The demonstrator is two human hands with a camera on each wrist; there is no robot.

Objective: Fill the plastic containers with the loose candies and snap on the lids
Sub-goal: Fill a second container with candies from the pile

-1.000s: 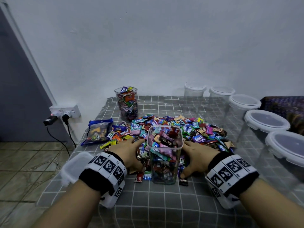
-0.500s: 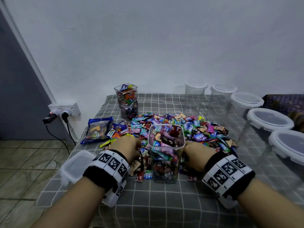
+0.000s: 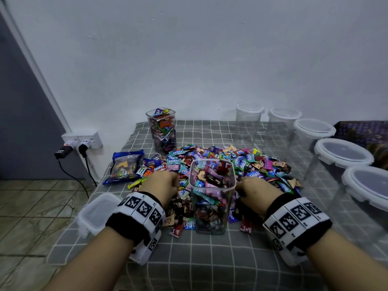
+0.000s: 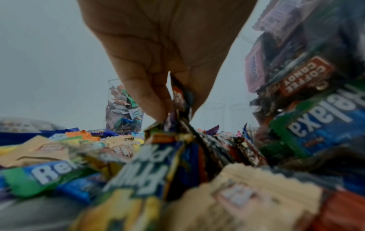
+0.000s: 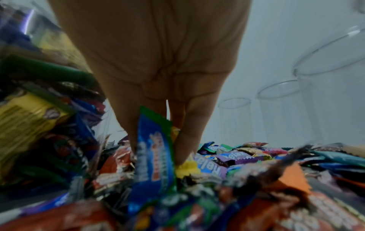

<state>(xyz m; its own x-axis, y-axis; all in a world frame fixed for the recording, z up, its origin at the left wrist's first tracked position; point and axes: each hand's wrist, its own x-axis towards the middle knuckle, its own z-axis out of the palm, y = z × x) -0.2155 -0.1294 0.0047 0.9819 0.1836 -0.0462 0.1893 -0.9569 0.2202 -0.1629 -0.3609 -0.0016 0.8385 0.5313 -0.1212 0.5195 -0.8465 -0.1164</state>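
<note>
Left hand [image 3: 161, 185]: I curled it from flat onto candies [image 4: 178, 100].
Right hand [image 3: 255, 193]: I bunched its fingers into the pile [image 3: 241, 162].

The room is dim, lit flat and cool, with the pale wall [image 3: 189, 59] greyish and shadows soft. The head view is fairly sharp but bends at its edges. Both wrist views smear badly: the nearest candies [image 4: 138, 179] are blurred, and the clear tubs [image 5: 286, 112] lean with wide-angle distortion.

Near candies [image 4: 227, 195] blurred (both wrist views); rightmost container [image 3: 369, 185] cut off.
</note>
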